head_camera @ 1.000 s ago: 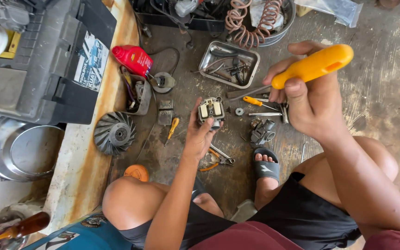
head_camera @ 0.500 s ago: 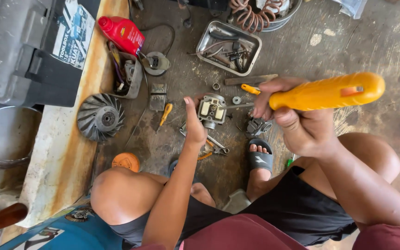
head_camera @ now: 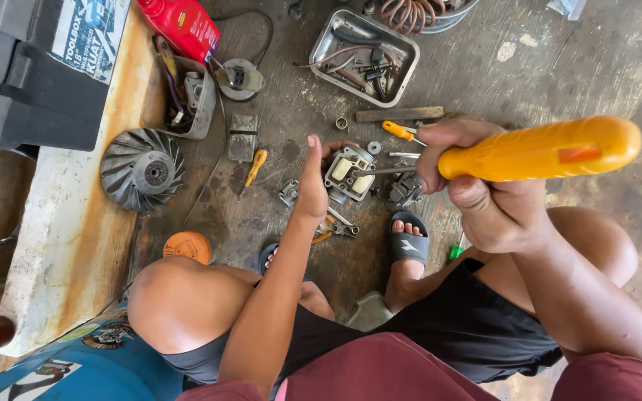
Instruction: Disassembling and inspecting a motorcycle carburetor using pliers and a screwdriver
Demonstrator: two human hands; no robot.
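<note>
— What changed for us?
— Our right hand (head_camera: 484,200), clenched on the screwdriver (head_camera: 536,151), dropped toward the carburetor (head_camera: 351,172) mid-floor; our left hand (head_camera: 312,186) steadies it still.
— Containers?
— The tray (head_camera: 328,33) at the floor's top edge holds a hose and small parts.

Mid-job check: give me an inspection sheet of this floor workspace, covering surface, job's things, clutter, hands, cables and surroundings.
Surface: stained, worn concrete floor.
Job's things: small metal engine part on the floor; yellow-handled screwdriver, its shaft reaching to the part.
Clutter: metal tray of small parts, small yellow screwdriver, finned round fan, red bottle, orange cap, loose nuts.
Hands: left hand steadies the part; right hand grips the screwdriver handle.
Cables: thin black wire looping by the red bottle; coiled hose at the top edge.
Surroundings: grey toolbox on a raised ledge, left.
</note>
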